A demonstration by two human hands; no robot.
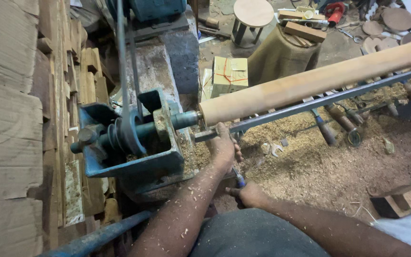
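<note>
Soft daylight reaches my bench from about one o'clock, leaving the sawdust evenly lit and the dowel pale without glare. Toward nine o'clock the headstock sits in deep shadow. Straight lines bow near the edges, and my forearms at six o'clock look slightly soft.
</note>
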